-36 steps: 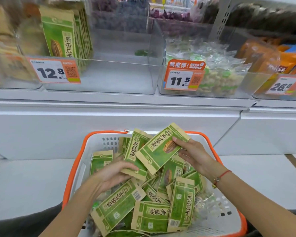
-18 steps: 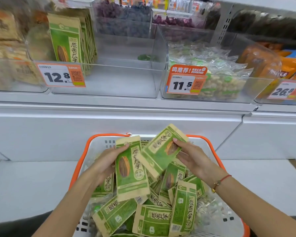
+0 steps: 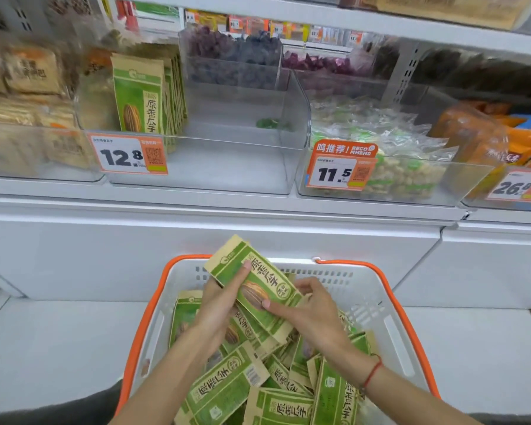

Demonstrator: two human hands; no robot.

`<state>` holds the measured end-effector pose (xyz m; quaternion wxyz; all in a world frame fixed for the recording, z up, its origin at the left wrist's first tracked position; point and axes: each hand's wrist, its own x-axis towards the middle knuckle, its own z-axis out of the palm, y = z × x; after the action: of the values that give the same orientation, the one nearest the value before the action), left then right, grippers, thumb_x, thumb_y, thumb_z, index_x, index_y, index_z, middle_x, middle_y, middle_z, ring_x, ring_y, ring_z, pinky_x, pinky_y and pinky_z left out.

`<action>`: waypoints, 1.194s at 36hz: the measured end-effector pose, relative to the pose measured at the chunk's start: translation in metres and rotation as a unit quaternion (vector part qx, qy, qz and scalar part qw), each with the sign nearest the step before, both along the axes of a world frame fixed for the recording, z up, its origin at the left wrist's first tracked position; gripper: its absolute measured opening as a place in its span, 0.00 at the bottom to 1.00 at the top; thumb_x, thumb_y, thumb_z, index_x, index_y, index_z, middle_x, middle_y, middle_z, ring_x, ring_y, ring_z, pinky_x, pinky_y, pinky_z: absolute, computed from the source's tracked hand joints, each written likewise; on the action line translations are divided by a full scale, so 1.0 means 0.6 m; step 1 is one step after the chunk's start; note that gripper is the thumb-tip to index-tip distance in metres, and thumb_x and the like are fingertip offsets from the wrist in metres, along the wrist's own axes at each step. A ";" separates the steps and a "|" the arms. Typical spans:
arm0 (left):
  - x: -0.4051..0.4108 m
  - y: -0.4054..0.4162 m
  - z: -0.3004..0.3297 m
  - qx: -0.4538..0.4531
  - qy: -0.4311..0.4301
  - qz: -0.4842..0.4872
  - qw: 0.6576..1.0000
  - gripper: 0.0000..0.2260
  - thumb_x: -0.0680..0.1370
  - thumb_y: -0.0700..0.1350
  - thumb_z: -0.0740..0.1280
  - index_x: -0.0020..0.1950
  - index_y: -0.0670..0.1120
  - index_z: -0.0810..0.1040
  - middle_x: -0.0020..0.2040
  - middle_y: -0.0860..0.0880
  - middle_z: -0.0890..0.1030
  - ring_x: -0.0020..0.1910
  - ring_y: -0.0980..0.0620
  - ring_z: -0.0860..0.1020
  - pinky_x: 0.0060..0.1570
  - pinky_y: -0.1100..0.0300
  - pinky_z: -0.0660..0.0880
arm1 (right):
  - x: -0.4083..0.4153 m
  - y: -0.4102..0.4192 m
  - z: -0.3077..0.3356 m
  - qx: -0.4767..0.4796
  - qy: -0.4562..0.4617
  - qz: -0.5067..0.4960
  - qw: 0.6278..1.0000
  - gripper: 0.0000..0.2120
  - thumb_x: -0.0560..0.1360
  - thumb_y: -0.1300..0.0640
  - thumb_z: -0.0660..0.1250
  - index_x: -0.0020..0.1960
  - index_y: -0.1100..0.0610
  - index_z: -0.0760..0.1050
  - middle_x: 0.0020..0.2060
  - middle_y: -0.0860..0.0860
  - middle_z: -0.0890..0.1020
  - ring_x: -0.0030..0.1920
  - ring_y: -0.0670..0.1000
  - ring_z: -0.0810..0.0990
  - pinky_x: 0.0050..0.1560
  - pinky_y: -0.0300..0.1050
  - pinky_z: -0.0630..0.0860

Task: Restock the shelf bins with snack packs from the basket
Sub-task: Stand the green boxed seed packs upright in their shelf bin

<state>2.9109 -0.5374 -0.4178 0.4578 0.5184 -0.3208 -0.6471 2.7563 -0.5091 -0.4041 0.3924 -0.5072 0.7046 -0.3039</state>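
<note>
Head view: we see a white shelf (image 3: 227, 207) running across the frame, carrying clear bins. The middle bin (image 3: 227, 167) holds a row of green packs (image 3: 141, 96) standing upright at its left side, behind a 12.8 price tag (image 3: 128, 154); the rest of that bin's floor shows bare. The bin to its right (image 3: 390, 185) is heaped with clear-wrapped snacks and carries an 11.5 tag (image 3: 339, 168). Below the shelf, near us, sits a white basket (image 3: 380, 305) with an orange rim, piled with loose green packs (image 3: 227, 391) lying at all angles. Over that pile both hands meet on one stack of packs (image 3: 258, 289), tilted and raised above the rest. Our left hand (image 3: 218, 308) grips the stack from its left edge, fingers curled round it. Our right hand (image 3: 313, 314) pinches its lower right end, thumb on the face. A red cord (image 3: 371, 372) circles the right wrist.
</note>
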 end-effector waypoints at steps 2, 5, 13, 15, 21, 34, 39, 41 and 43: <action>0.011 -0.006 0.022 -0.043 -0.060 -0.015 0.997 0.25 0.66 0.57 0.73 0.61 0.52 0.77 0.53 0.52 0.84 0.55 0.50 0.81 0.61 0.44 0.73 | -0.003 -0.017 0.019 -0.027 0.062 0.052 0.996 0.34 0.63 0.42 0.77 0.64 0.46 0.66 0.54 0.43 0.69 0.59 0.45 0.68 0.57 0.43 0.71; 0.024 -0.019 0.063 -0.115 -0.088 -0.037 0.989 0.21 0.70 0.51 0.73 0.62 0.51 0.76 0.54 0.52 0.83 0.53 0.55 0.81 0.55 0.58 0.77 | -0.002 -0.050 0.060 -0.052 0.034 0.154 0.986 0.36 0.71 0.41 0.70 0.73 0.42 0.57 0.62 0.42 0.68 0.64 0.43 0.67 0.64 0.43 0.69; 0.076 -0.061 0.198 -0.257 -0.111 -0.050 0.959 0.21 0.70 0.45 0.71 0.63 0.50 0.73 0.52 0.54 0.84 0.53 0.56 0.81 0.45 0.67 0.77 | 0.045 -0.122 0.190 -0.189 -0.015 0.319 0.929 0.22 0.77 0.52 0.65 0.66 0.38 0.60 0.61 0.38 0.74 0.59 0.33 0.73 0.60 0.31 0.70; 0.106 -0.083 0.239 -0.276 -0.143 -0.058 0.949 0.27 0.68 0.48 0.73 0.65 0.51 0.70 0.56 0.55 0.82 0.57 0.57 0.79 0.50 0.67 0.76 | 0.060 -0.142 0.221 -0.265 0.008 0.312 0.912 0.24 0.76 0.49 0.67 0.68 0.44 0.62 0.60 0.40 0.76 0.60 0.38 0.74 0.62 0.41 0.72; 0.189 -0.114 0.358 -0.414 -0.364 -0.063 0.832 0.21 0.63 0.59 0.64 0.53 0.70 0.62 0.59 0.52 0.69 0.61 0.54 0.69 0.64 0.56 0.66 | 0.126 -0.200 0.314 -0.475 0.063 0.251 0.841 0.22 0.72 0.48 0.72 0.61 0.47 0.65 0.54 0.42 0.79 0.56 0.44 0.78 0.53 0.52 0.76; 0.338 -0.243 0.377 -0.350 -0.586 -0.040 0.730 0.22 0.67 0.51 0.77 0.56 0.57 0.73 0.52 0.59 0.80 0.55 0.55 0.76 0.59 0.49 0.72 | 0.273 -0.353 0.330 -0.365 0.237 0.265 0.860 0.27 0.66 0.41 0.75 0.57 0.47 0.66 0.48 0.49 0.83 0.49 0.56 0.80 0.47 0.53 0.78; 0.335 -0.275 0.364 -0.273 -0.734 -0.021 0.621 0.23 0.68 0.58 0.74 0.58 0.54 0.71 0.53 0.55 0.73 0.53 0.54 0.66 0.57 0.53 0.62 | 0.314 -0.394 0.305 -0.267 0.253 0.262 0.892 0.28 0.66 0.41 0.75 0.61 0.49 0.72 0.53 0.49 0.81 0.53 0.54 0.79 0.49 0.47 0.76; 0.337 -0.287 0.354 -0.258 -0.750 -0.015 0.609 0.25 0.67 0.59 0.74 0.60 0.55 0.71 0.55 0.56 0.75 0.54 0.53 0.66 0.56 0.54 0.62 | 0.327 -0.406 0.295 -0.236 0.247 0.260 0.903 0.25 0.65 0.43 0.76 0.58 0.51 0.74 0.52 0.50 0.80 0.52 0.53 0.79 0.48 0.45 0.76; 0.337 -0.296 0.348 -0.258 -0.762 -0.002 0.594 0.31 0.67 0.58 0.75 0.66 0.54 0.69 0.58 0.56 0.76 0.58 0.53 0.67 0.58 0.53 0.62 | 0.336 -0.415 0.288 -0.209 0.226 0.260 0.915 0.25 0.65 0.45 0.77 0.57 0.53 0.74 0.51 0.50 0.81 0.53 0.53 0.79 0.51 0.47 0.78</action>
<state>3.1129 -0.7150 -0.2089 0.1596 0.6823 -0.7074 0.0923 2.9578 -0.7580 -0.2312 0.1729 -0.7979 0.5382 -0.2092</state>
